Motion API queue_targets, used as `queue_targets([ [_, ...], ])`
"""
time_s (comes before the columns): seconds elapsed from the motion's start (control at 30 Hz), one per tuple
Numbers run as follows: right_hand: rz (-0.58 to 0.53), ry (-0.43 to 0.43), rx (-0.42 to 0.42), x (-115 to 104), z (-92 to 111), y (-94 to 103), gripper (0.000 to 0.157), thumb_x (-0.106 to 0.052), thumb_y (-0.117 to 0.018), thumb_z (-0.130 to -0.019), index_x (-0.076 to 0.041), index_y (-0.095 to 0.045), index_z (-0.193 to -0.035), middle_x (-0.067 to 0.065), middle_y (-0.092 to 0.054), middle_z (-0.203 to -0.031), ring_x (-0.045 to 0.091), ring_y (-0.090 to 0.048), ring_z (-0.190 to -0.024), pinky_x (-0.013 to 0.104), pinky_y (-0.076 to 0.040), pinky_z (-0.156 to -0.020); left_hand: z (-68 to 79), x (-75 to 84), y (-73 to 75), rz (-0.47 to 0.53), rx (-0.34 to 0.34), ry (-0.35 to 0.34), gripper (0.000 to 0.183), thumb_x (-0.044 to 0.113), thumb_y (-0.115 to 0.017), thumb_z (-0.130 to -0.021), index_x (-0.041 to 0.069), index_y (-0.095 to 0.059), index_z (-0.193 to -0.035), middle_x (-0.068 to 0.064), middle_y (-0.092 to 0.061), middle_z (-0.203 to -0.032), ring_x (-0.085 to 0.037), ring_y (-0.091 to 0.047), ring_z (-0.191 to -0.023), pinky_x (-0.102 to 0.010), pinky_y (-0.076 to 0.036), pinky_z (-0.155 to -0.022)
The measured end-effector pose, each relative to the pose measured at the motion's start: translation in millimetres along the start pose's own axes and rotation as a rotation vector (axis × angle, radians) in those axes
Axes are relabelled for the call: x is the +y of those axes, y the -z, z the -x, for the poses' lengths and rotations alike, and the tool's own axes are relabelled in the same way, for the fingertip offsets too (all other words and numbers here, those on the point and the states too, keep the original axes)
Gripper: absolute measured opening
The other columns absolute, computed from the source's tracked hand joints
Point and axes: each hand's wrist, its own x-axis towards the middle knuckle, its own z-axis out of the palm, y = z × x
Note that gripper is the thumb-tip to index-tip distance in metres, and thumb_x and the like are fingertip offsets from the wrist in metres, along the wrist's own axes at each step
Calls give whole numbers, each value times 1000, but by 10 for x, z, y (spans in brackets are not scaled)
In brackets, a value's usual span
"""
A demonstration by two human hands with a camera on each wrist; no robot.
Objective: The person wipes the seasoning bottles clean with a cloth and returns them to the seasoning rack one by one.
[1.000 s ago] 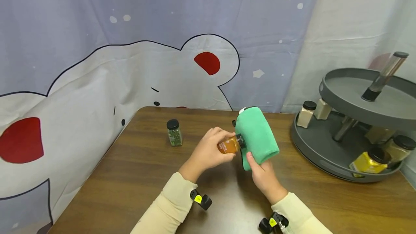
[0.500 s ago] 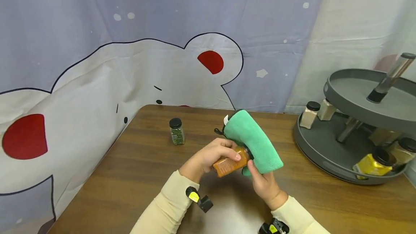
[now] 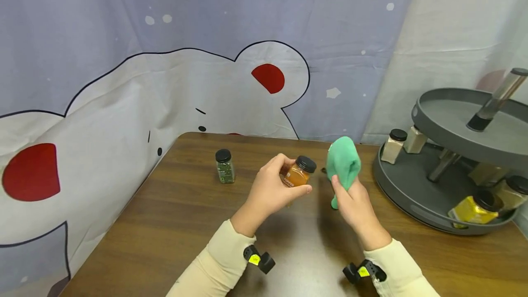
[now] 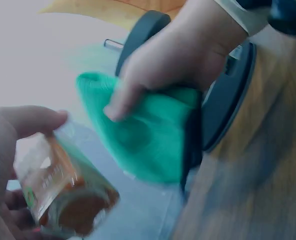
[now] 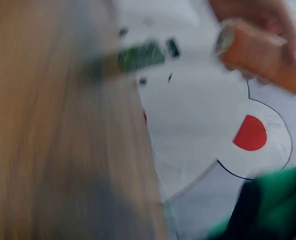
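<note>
My left hand point(image 3: 270, 191) grips a spice jar of orange powder point(image 3: 298, 175) above the table, its black lid tilted up to the right. In the left wrist view the glass base of the spice jar point(image 4: 83, 212) faces the camera. To the right, my right hand point(image 3: 358, 205) holds a bunched green cloth point(image 3: 343, 159), with the thumb pressed on it. Jar and cloth are apart. The cloth point(image 4: 148, 137) has a dark edge in the left wrist view. A jar of green herbs point(image 3: 225, 167) stands on the table to the left of both hands.
A grey two-tier turntable rack point(image 3: 396, 191) stands at the right. Its lower tier bears several jars, including a yellow one point(image 3: 474, 208) near the front and a pale one point(image 3: 393, 146) at the left. A patterned curtain point(image 3: 185, 90) hangs behind the wooden table point(image 3: 173, 223).
The cloth was against the jar's lid end and has come away to the right with my right hand. My left hand has turned the jar from lying slantwise to lid-up.
</note>
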Motion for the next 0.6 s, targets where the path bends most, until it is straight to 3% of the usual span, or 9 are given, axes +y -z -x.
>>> queue_targets([
  [0.1, 320, 151, -92, 62, 1, -35, 62, -22, -52, -104, 2, -27, -156, 29, -38, -153, 47, -46, -134, 59, -37, -109, -8, -9, 25, 150, 73, -16, 54, 22, -93, -73, 9, -59, -112, -2, -67, -103, -13, -66, -84, -25, -57, -69],
  [0.17, 392, 211, -220, 86, 44, -119, 71, -20, -56, -102, 3, -20, -159, 29, -23, -161, 50, -20, -147, 64, -22, -116, -7, -15, 26, 200, 101, -41, 55, 21, -92, -74, 7, -57, -114, -4, -67, -105, -15, -66, -87, -27, -58, -73],
  [0.23, 437, 231, -363, 105, 113, -224, 71, -26, -59, -101, 2, -26, -157, 30, -26, -160, 51, -19, -147, 65, -19, -116, -5, -27, 21, 215, 116, -58, 56, 21, -91, -75, 6, -56, -116, -5, -66, -106, -16, -65, -92, -28, -58, -76],
  [0.37, 484, 193, -649, 103, 227, -358, 84, -52, -62, -96, -9, -28, -160, 25, -16, -164, 47, -7, -151, 67, -10, -117, 10, -38, 21, 239, 91, -52, 55, 24, -89, -79, 8, -55, -119, -5, -64, -109, -19, -66, -92, -29, -58, -75],
  [0.43, 464, 175, -732, 89, 236, -349, 91, -61, -64, -92, -11, -30, -160, 24, -11, -165, 46, -2, -152, 68, -6, -117, 14, -43, 12, 243, 78, -45, 55, 25, -88, -80, 8, -55, -120, -5, -64, -109, -20, -67, -90, -28, -58, -74],
  [0.5, 371, 168, -754, 65, 200, -274, 91, -60, -64, -92, -9, -31, -159, 23, -14, -165, 48, 0, -151, 70, -5, -116, 16, -44, -1, 245, 70, -43, 57, 23, -89, -78, 8, -55, -121, -5, -64, -108, -19, -68, -86, -28, -58, -72],
  [0.6, 122, 166, -646, -6, 117, -65, 77, -45, -60, -100, -1, -31, -156, 26, -26, -161, 52, -13, -148, 71, -15, -113, 16, -47, -37, 192, 61, -64, 57, 22, -92, -75, 8, -56, -117, -3, -65, -107, -16, -66, -86, -26, -57, -71],
])
